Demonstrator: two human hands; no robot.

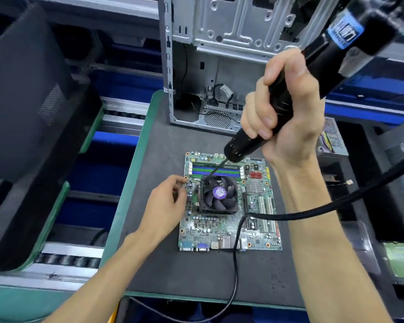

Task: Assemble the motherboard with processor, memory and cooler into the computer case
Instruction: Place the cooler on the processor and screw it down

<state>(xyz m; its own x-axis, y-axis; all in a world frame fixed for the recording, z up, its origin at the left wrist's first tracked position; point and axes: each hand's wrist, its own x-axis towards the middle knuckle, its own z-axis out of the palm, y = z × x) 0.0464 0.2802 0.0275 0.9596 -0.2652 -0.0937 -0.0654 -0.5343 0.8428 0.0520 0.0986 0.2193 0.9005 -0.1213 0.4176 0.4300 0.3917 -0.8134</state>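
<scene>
Green motherboard [229,203] lies flat on the dark anti-static mat [163,264], toward the mat's centre, well short of the bare metal computer case [222,66] standing open at the far edge. Black square cooler with purple-hubbed fan [219,194] sits on the board; blue and green memory slots [216,170] just beyond it.

Right hand [287,113] grasps a black corded electric screwdriver [313,73], bit angled down to the cooler's far-left corner. Left hand [166,201] rests at the board's left edge, fingertips pinching something small beside the cooler; what, cannot tell.

Step in hand, by judgement: fastening the cooler. Next calls for seating the bit squarely on the screw, then the remaining corners, before the board goes into the case.
</scene>
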